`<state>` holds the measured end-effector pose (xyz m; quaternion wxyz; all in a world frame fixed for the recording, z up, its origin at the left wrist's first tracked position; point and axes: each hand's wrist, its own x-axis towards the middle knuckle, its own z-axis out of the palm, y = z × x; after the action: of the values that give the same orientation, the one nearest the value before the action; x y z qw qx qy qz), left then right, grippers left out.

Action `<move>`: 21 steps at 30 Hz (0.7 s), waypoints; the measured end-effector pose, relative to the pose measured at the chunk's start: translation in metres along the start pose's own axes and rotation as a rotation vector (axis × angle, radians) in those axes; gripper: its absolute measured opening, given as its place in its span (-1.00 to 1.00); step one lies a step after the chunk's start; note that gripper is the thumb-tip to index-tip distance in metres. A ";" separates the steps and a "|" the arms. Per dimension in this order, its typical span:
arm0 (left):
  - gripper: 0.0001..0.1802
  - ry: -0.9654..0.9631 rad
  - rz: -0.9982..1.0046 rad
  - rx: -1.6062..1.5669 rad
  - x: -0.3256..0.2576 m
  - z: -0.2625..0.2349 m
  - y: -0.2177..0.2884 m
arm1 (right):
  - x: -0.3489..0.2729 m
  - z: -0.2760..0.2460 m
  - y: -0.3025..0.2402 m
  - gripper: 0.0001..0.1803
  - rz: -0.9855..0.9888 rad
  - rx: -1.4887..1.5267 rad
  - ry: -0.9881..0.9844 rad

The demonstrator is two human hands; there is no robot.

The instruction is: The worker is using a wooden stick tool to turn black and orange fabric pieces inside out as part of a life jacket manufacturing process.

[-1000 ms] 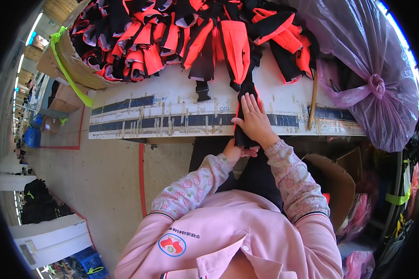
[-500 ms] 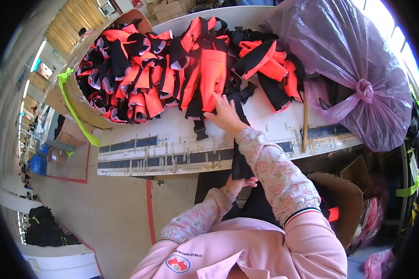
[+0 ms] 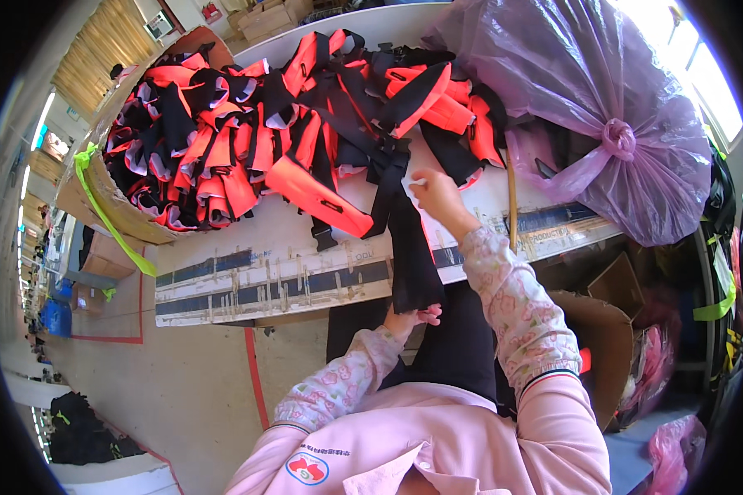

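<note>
A long black fabric strap piece hangs over the front edge of the white table. My left hand grips its lower end below the table edge. My right hand is up on the table, pinching a small white tag at the strap's upper part, beside a flat orange-red panel. Behind it lies a heap of orange-and-black vest pieces.
A cardboard box full of the same orange-and-black pieces stands at the left of the table. A big tied purple plastic bag fills the right. A wooden stick lies by my right hand. An open carton sits on the floor at right.
My right hand moved from the table's front edge up and farther onto the table, drawing the black piece along. My view tilted toward the heap. The left hand stayed at the lower end.
</note>
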<state>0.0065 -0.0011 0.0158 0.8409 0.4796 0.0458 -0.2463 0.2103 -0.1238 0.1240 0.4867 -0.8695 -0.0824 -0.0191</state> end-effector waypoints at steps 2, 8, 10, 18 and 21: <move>-0.52 -0.006 -0.001 0.017 0.004 0.000 0.000 | 0.010 -0.002 0.018 -0.64 0.316 0.218 -0.021; -0.60 0.036 -0.047 0.038 0.001 0.001 -0.003 | 0.052 0.034 0.026 -0.44 0.376 -0.023 -0.011; -0.58 0.035 -0.040 0.033 -0.001 0.001 -0.003 | 0.058 0.050 0.026 -0.50 0.331 -0.107 0.165; -0.68 0.057 -0.086 -0.010 -0.002 0.002 0.010 | 0.030 0.072 -0.031 -0.77 -0.039 0.510 0.603; -0.63 -0.020 -0.012 0.016 -0.002 -0.014 -0.004 | 0.012 0.079 -0.088 -0.77 -0.203 0.361 0.347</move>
<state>0.0050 0.0100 0.0061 0.8360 0.4835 0.0385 -0.2567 0.2041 -0.0103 0.1584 0.6363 -0.7396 -0.0864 -0.2017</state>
